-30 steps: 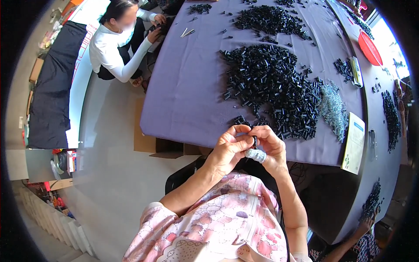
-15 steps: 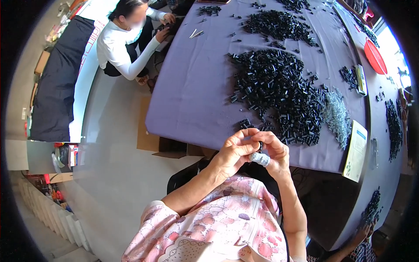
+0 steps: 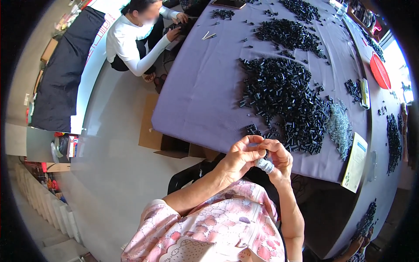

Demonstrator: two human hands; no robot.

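Observation:
My left hand (image 3: 242, 156) and my right hand (image 3: 280, 162) meet just off the near edge of the table. Both are closed, fingertips pinched together around a small black piece (image 3: 266, 154), most of which the fingers hide. A grey wrapping (image 3: 264, 165) sits among the fingers, seemingly around my right thumb. Just beyond my hands, a large heap of short black cylindrical pieces (image 3: 283, 100) covers part of the table. Beside it on the right lies a pile of small clear pieces (image 3: 339, 129).
A purple cloth covers the table (image 3: 196, 96). Further heaps of black pieces (image 3: 288, 35) lie farther back. A printed sheet (image 3: 355, 161) lies at the right edge, near a red basin (image 3: 380, 71). A co-worker (image 3: 131, 39) sits at the left; an open cardboard box (image 3: 150, 126) stands below the table.
The whole view has shifted slightly, with the table now lower and further right. My hands stay pinched together; the black piece is more hidden between the fingers than before.

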